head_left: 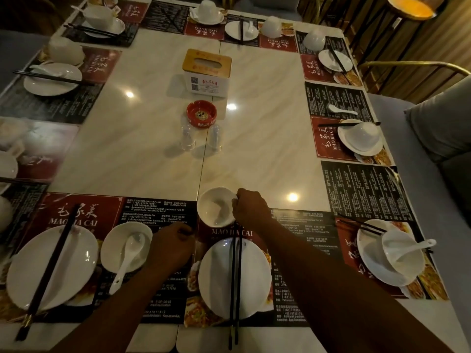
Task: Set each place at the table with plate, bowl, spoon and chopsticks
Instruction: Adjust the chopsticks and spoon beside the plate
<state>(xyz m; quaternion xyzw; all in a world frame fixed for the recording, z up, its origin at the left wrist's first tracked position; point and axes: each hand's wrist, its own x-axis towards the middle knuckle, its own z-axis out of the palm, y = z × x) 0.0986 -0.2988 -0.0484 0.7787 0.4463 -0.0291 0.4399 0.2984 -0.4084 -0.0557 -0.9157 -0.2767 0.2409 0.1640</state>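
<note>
My right hand [248, 207] pinches the right rim of a white bowl [215, 206] that stands upright at the far end of the place mat in front of me. Below it a white plate [219, 278] carries a pair of black chopsticks [235, 289] laid lengthwise. My left hand [175, 242] hovers curled over the mat between that plate and a second bowl [119, 247] with a white spoon [127, 258] in it; whether it holds anything is hidden. Further left, another plate [76, 250] bears chopsticks [48, 271].
A tissue box [207, 72], a red ashtray [201, 114] and two clear shakers [201, 140] stand mid-table. Set places with plates, bowls and chopsticks ring the table's edges, one at the right [390, 253]. A loose spoon [341, 109] lies on the right mat. Cushioned seats flank the right side.
</note>
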